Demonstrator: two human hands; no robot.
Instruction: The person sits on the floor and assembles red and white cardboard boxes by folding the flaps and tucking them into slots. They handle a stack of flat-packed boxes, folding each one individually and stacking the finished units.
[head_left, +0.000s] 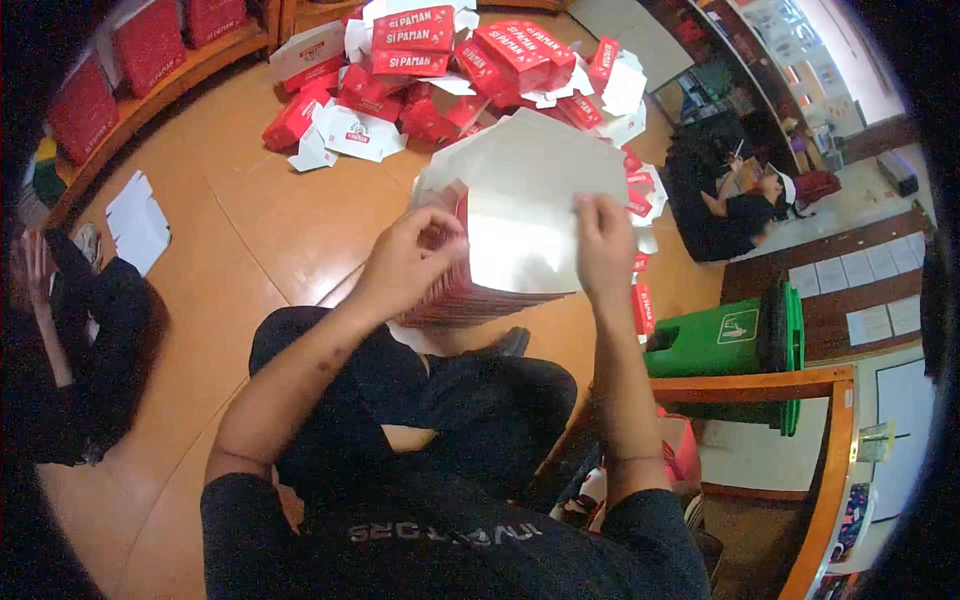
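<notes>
We sit on a polished orange floor [250, 230] with a thick stack of flat box blanks [470, 285] resting against our knees, red-printed edges showing along its side. Our left hand [405, 262] curls over the stack's left edge, fingers bent and pinching at the upper sheets. Our right hand [603, 245] grips the right edge of the top blank [530, 190], thumb and fingers closed on the white card, which tilts up and away from us.

We judge the step in hand to be peeling one blank off the stack. The next move, as we read it, calls for the left fingers to hold the rest down while the right lifts the sheet free, without dragging a second one along.

Ahead lies a heap of folded red boxes [450, 60], close beyond the raised card. A green bin [725, 345] and a wooden rail [760, 385] stand near our right elbow, so room is tight there. To our left a seated person in dark clothes [90, 340] sits well apart, with bare floor between, and another person [735, 200] sits further off to the right.
</notes>
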